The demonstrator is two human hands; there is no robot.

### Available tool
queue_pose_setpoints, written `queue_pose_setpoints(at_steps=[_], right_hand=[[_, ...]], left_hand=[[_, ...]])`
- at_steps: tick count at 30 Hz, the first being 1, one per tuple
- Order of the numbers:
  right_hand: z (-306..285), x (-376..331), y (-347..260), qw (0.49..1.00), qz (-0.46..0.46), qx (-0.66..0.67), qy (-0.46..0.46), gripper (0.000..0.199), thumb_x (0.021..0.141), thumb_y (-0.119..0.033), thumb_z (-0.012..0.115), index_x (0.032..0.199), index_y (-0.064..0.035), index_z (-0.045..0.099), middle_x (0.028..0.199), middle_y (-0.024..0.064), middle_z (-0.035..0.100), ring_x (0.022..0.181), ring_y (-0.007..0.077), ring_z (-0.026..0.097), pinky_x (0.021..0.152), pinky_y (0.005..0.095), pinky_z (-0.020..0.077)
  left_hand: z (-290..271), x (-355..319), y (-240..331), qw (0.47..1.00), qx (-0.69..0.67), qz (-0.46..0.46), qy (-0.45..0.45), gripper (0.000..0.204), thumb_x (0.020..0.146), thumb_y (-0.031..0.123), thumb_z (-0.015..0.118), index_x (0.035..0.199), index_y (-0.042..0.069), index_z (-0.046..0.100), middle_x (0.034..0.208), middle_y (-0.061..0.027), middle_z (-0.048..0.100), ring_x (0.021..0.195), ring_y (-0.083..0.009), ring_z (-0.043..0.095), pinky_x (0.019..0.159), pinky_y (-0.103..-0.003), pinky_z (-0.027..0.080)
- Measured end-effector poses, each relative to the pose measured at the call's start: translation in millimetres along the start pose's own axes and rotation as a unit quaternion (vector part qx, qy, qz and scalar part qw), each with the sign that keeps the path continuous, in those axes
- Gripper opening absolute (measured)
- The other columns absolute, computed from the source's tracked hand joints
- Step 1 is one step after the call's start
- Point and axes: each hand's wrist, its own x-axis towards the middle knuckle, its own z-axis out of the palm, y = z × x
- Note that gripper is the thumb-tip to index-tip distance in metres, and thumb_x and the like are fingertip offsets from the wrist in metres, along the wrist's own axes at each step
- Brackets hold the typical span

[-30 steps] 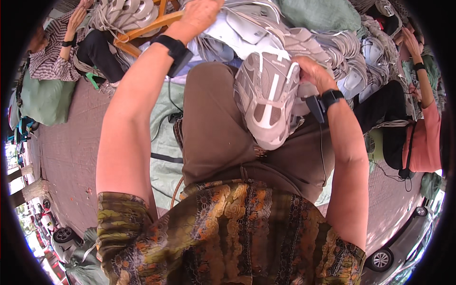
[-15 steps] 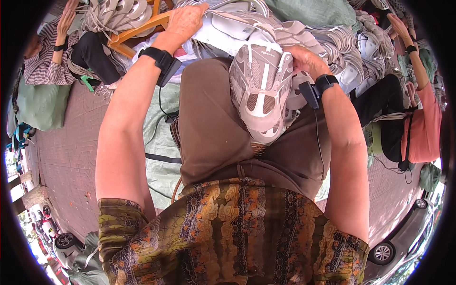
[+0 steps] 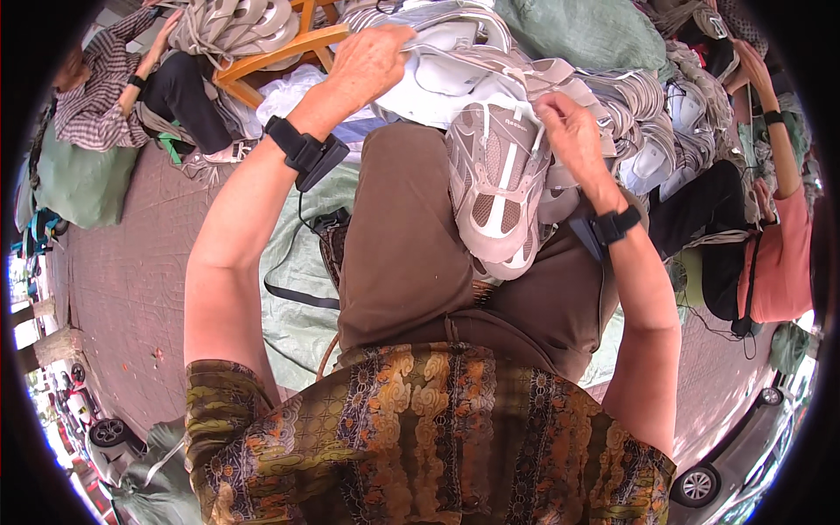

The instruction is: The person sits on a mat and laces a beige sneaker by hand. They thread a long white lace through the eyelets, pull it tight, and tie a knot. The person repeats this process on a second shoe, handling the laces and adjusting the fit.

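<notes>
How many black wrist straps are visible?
4: wearer's left-wrist strap, wearer's right-wrist strap, left-side co-worker's wrist strap, and right-side co-worker's wrist strap. Others may be hidden.

We see a grey-and-white shoe (image 3: 497, 210), brown trousers (image 3: 398, 245) beside it. Below it, we find an olive-and-orange patterned shirt (image 3: 429, 429).

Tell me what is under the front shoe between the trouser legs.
Another shoe's toe pokes out beneath the front shoe. The rest of what lies under there is covered, so I cannot tell.
</notes>
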Motion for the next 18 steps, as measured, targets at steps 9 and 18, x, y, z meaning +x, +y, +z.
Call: queue_pose_setpoints(at_steps=[9,18], right_hand=[[62,9,-72,0.939,-0.243,-0.24,0.043,0.037,0.076,-0.015,0.067,0.111,-0.0047,0.06,0.091,0.0117,0.064,0.089,0.0293,0.059,0.082,0.042,0.0411],[-18,13,-29,0.906,0.055,0.348,-0.236,0.014,0.086,-0.014,0.062,0.097,-0.0065,0.06,0.07,-0.0043,0.053,0.062,0.0043,0.049,0.06,0.0209,0.0429]], left_hand=[[19,43,-2,0.99,0.079,0.102,0.05,0.013,0.079,0.006,0.052,0.088,0.005,0.061,0.076,-0.0174,0.064,0.068,-0.0309,0.063,0.061,-0.041,0.05],[15,8,-30,0.986,0.091,-0.085,-0.109,0.018,0.087,0.022,0.055,0.099,0.01,0.062,0.082,-0.0201,0.064,0.083,-0.0379,0.062,0.072,-0.048,0.048]])
